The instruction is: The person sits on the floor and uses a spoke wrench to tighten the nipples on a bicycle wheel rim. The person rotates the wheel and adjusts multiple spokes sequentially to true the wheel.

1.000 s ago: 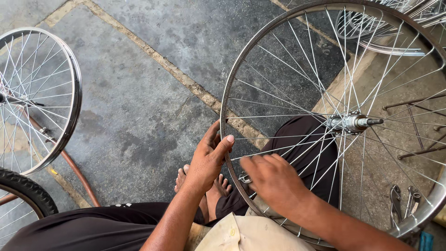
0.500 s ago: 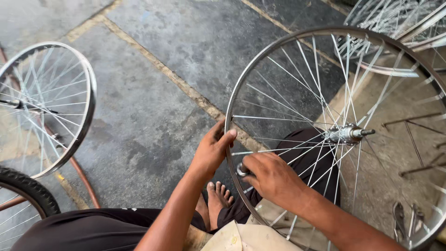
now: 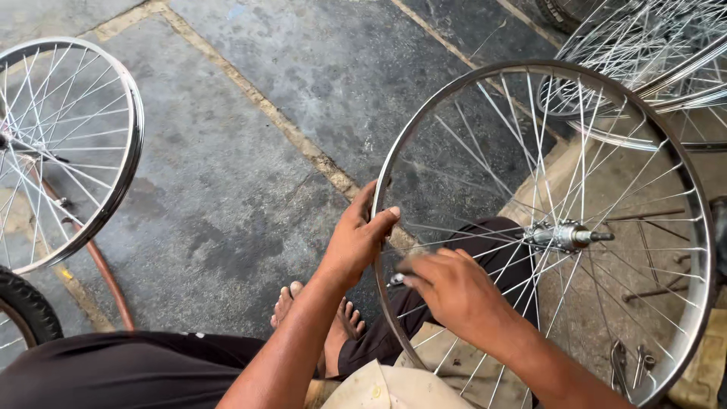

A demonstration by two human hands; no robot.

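a person sits on a stone floor with a spoked bicycle wheel standing upright in front of the knees, its steel rim curving from the lap up toward the wall side of the yard. the left hand grips the rim at its near left edge, thumb hooked over the metal and fingers wrapped behind it. the right hand sits inside the wheel just beside the left, fingers bunched and pinching a small silvery tool against a spoke close to the rim; the motion blur there hides exactly what the tool is. the hub with its protruding axle sits at the centre of the wheel, to the right of both hands. a bare foot shows below the left wrist, next to dark trouser legs. a second bare wheel leans at the left edge of the view, with a tyre below it and a thin brown hose running along the floor. more rims are stacked at the upper right.
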